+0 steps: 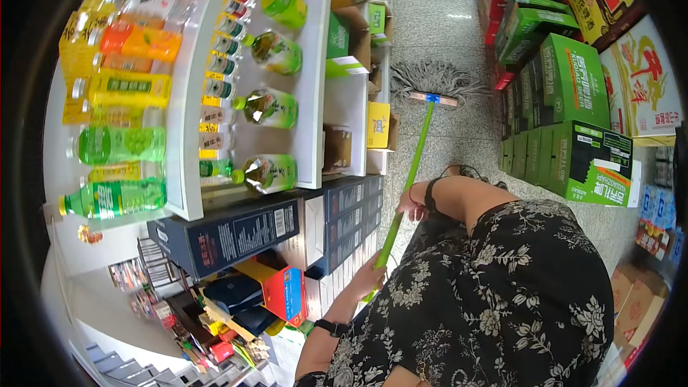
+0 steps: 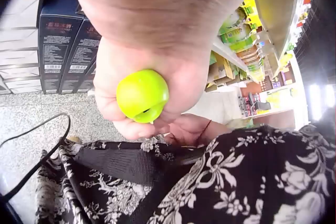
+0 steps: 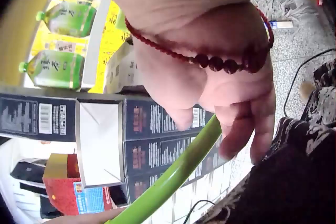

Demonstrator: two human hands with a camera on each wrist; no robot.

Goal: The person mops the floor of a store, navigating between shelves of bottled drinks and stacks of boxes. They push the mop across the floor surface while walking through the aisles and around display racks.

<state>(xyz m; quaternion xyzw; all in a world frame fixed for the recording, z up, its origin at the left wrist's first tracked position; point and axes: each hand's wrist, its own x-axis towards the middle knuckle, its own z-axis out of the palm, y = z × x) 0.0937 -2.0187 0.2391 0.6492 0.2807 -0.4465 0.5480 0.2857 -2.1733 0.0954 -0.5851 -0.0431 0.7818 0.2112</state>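
Observation:
A mop with a green handle [image 1: 419, 154] reaches away from the body, its grey string head [image 1: 448, 77] spread on the aisle floor. My left hand [image 1: 367, 279] grips the handle near its top; the rounded green end cap [image 2: 142, 95] pokes out of that fist in the left wrist view. Further down, my right hand [image 1: 411, 204] holds the same handle. In the right wrist view the handle runs past the thumb of the right hand [image 3: 220, 87], into fingers that curl loosely about it.
White shelves [image 1: 309, 86] with bottled drinks line the left side, above dark blue boxes [image 1: 236, 238]. Stacked green cartons [image 1: 573, 79] border the aisle on the right. Between them runs the speckled floor [image 1: 430, 21]. A thin black cable [image 3: 299, 71] hangs beside the floral clothing.

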